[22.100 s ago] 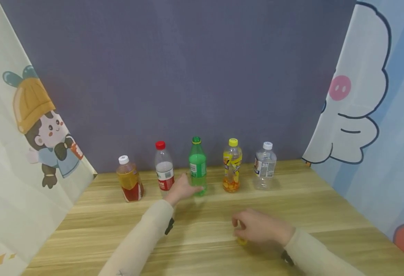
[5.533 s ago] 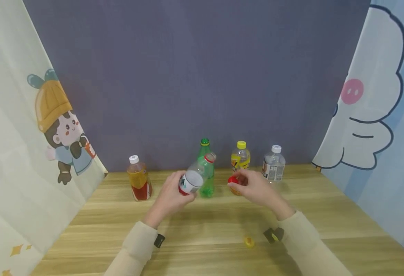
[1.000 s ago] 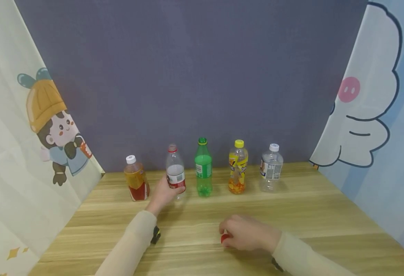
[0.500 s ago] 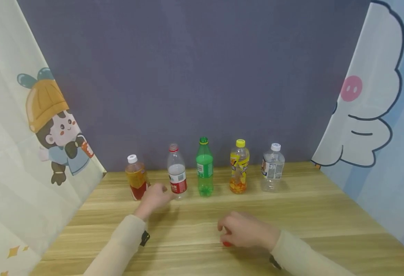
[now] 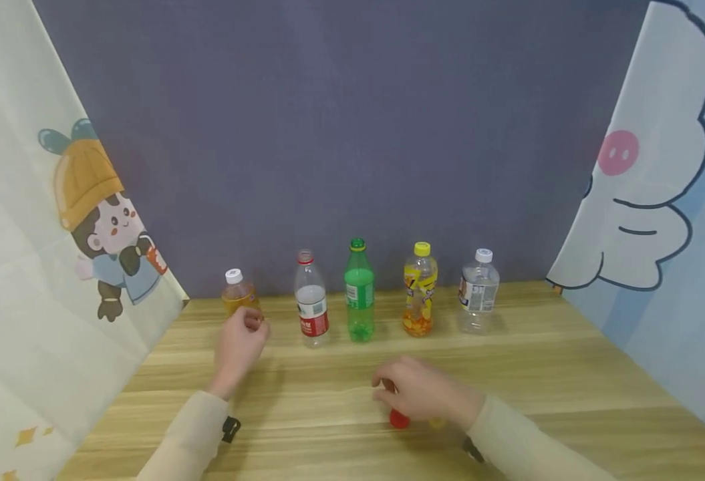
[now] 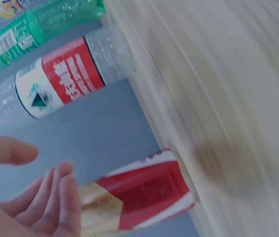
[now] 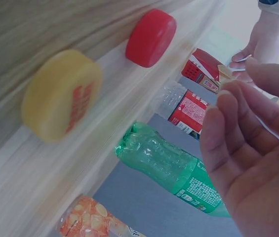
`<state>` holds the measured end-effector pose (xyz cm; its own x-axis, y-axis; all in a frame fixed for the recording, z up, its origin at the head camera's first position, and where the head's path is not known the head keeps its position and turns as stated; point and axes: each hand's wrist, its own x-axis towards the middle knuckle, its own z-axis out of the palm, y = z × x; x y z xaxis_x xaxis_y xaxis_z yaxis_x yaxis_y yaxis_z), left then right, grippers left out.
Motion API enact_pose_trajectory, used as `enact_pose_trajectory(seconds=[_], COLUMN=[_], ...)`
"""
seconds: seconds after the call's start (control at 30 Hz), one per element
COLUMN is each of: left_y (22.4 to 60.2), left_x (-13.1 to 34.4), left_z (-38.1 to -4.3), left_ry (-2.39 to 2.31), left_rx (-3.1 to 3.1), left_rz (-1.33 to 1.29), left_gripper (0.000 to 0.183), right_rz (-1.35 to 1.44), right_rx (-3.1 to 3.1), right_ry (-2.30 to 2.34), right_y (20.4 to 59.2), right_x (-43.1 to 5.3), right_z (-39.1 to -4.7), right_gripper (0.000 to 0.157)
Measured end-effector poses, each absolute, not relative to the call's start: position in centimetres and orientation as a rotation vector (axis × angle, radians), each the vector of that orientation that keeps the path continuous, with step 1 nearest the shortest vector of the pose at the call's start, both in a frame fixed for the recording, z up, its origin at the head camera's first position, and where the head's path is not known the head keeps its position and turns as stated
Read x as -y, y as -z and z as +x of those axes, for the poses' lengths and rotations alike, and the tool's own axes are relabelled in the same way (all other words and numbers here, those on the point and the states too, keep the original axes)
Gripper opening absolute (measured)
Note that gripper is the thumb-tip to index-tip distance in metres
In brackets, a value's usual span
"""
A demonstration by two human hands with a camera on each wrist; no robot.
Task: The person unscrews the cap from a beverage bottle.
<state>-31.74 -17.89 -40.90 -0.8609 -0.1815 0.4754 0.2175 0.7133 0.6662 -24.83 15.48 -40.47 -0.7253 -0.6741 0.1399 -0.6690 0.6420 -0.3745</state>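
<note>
My left hand (image 5: 240,341) is in front of the amber drink bottle (image 5: 235,294) with a white cap, covering its lower part in the head view. The left wrist view shows a gap between thumb and fingers, with nothing held, and the bottle's red and tan label (image 6: 144,195) just beyond the fingertips. My right hand (image 5: 421,391) hovers loosely curled over the table, holding nothing. Below it lie a red bottle cap (image 7: 151,37) and a yellow bottle cap (image 7: 60,96), apart from each other. The clear red-labelled bottle (image 5: 312,307) stands capless, a red ring on its neck.
Right of the clear bottle, a green bottle (image 5: 360,294), a yellow-labelled bottle (image 5: 419,294) with a yellow cap, and a clear bottle with a white cap (image 5: 478,294) stand upright in a row. Behind the wooden table (image 5: 328,381) rises a dark grey panel (image 5: 352,133).
My left hand has let go of the red-labelled bottle and moved left to the amber bottle. My right hand has released the red cap onto the table and lifted slightly off it.
</note>
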Motion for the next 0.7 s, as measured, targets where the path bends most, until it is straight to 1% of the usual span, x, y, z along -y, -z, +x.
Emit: enact_pose_trajectory(seconds=[0.1, 0.17, 0.23, 0.37, 0.47, 0.53, 0.7], left_y=[41.0, 41.0, 41.0, 41.0, 41.1, 41.3, 41.8], left_x=[18.5, 18.8, 19.1, 19.6, 20.1, 20.4, 21.4], left_z=[-31.7, -31.7, -31.7, -32.0, -32.3, -32.7, -33.7], left_ry=[1.049, 1.054, 1.064, 1.103, 1.132, 1.169, 1.335], left_rx=[2.289, 2.236, 2.203, 2.215, 2.260, 2.287, 2.327], left_rz=[0.027, 0.059, 0.096, 0.162, 0.196, 0.211, 0.233], left_gripper=[0.023, 0.028, 0.039, 0.072, 0.089, 0.097, 0.109], right_rz=[-1.171, -1.183, -1.204, -1.224, -1.226, -1.218, -1.198], right_rx=[-2.850, -2.872, -2.896, -2.921, -2.934, -2.936, -2.919], right_ry=[0.683, 0.709, 0.736, 0.783, 0.788, 0.788, 0.818], right_y=[40.4, 40.3, 40.2, 40.0, 39.9, 39.8, 39.5], right_x=[-15.3, -15.1, -14.9, -14.5, -14.2, -14.1, -14.0], right_z=[-25.1, -25.2, -25.3, -25.4, -25.5, -25.6, -25.6], right_gripper=[0.014, 0.014, 0.014, 0.012, 0.013, 0.013, 0.014])
